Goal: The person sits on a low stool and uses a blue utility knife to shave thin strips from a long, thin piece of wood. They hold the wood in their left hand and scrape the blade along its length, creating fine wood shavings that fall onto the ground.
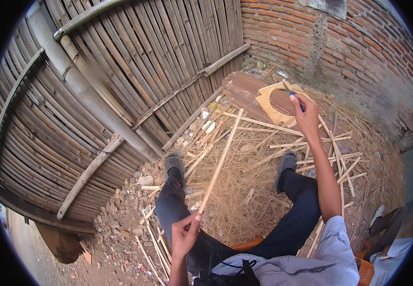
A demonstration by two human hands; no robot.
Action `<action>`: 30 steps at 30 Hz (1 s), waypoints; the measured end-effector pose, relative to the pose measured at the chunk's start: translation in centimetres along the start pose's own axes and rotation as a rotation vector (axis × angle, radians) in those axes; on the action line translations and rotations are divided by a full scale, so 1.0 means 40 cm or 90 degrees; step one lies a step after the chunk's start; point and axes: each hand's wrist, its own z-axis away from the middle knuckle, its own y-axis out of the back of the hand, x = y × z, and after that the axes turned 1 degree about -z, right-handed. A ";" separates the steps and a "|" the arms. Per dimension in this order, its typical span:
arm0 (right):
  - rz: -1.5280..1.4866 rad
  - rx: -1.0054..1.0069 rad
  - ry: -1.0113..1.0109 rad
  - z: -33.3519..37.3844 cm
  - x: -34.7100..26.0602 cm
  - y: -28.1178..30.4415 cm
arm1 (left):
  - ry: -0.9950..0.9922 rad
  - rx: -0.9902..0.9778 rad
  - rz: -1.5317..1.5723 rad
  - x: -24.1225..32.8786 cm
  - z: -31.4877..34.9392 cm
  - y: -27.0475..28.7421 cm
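While my left hand pinches a strip, my right hand grips a knife; it's by the cardboard's right edge

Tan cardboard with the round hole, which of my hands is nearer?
Right. Your right hand, gripping a blue-handled knife, appears by the right edge of the cardboard; your left hand, holding a pale strip, is farther off, lower left.

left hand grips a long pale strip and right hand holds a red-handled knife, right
The knife in the right hand has a blue handle, not red, in the head view; the left hand does grip the long pale strip.
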 end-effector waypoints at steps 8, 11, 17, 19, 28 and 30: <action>-0.154 -0.232 0.193 0.249 -0.248 -0.096 | -0.027 -0.059 0.079 0.050 -0.064 -0.053; -0.165 -0.243 0.309 0.320 -0.307 -0.106 | -0.036 -0.136 0.105 0.074 -0.079 -0.070; -0.131 -0.279 0.355 0.357 -0.345 -0.090 | -0.032 -0.177 0.137 0.110 -0.085 -0.094; -0.123 -0.290 0.357 0.361 -0.342 -0.090 | -0.043 -0.170 0.129 0.111 -0.088 -0.099; -0.105 -0.266 0.369 0.379 -0.353 -0.085 | -0.128 -0.050 0.001 0.131 -0.079 -0.147; -0.102 -0.266 0.352 0.358 -0.356 -0.078 | -0.124 -0.020 -0.031 0.136 -0.072 -0.148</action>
